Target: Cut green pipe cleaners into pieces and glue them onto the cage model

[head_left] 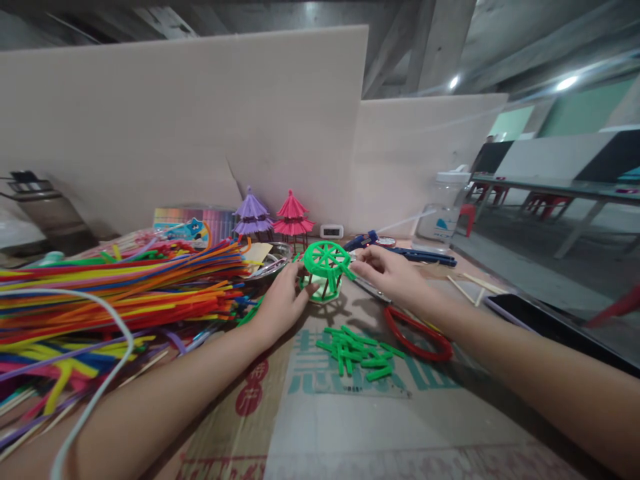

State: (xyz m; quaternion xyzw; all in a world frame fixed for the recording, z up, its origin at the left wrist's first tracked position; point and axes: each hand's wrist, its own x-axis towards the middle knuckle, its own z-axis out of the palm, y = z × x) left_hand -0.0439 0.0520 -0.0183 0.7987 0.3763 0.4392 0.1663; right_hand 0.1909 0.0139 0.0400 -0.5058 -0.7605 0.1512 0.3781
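Note:
A small green pavilion-like model, with a spoked wheel-shaped top on thin brown posts over a pale base, stands on the cardboard. My left hand grips its left side, fingers behind and thumb at the posts. At the right rim my right hand is closed in a pinch, its fingertips against a short green pipe cleaner piece that sticks out from the top; they are partly hidden. Cut green pipe cleaner pieces lie piled in front of the model. Red-handled scissors rest below my right forearm.
Bundles of coloured pipe cleaners fill the left side, with a white cable across them. Behind stand a purple pagoda, a pink pagoda and a small clock. A blue glue gun, a plastic jug and a dark-screened device are rightward.

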